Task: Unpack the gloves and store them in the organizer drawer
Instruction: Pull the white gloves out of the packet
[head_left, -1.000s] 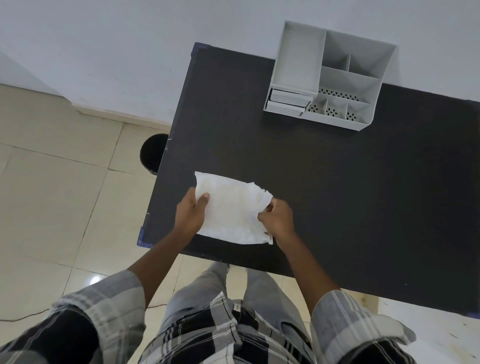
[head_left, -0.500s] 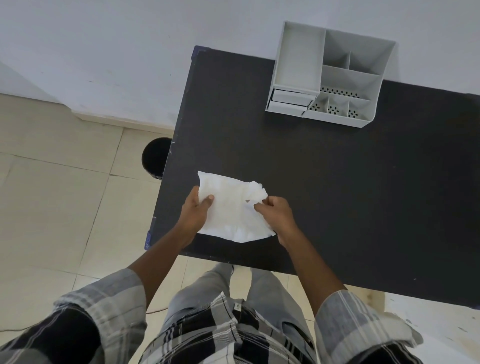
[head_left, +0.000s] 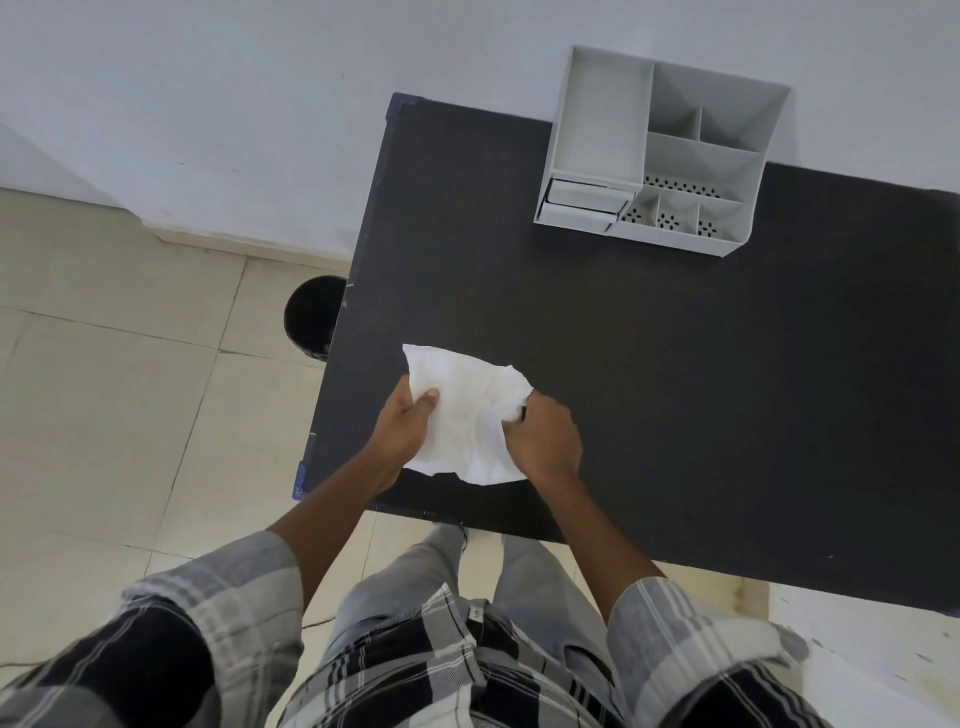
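White, crinkled and thin, the glove packet (head_left: 467, 415) shows me no readable print or label. My left hand (head_left: 402, 431) pinches its left edge, thumb pressed on top. My right hand (head_left: 543, 441) is curled shut around the bunched right edge, which looks ragged. The packet sits low over the near left part of the matte black table (head_left: 675, 364). Well apart, at the far edge by the wall, stands the grey plastic organizer (head_left: 660, 156), boxy, with perforated compartments and two small drawers (head_left: 584, 202) on its left front, both pushed in.
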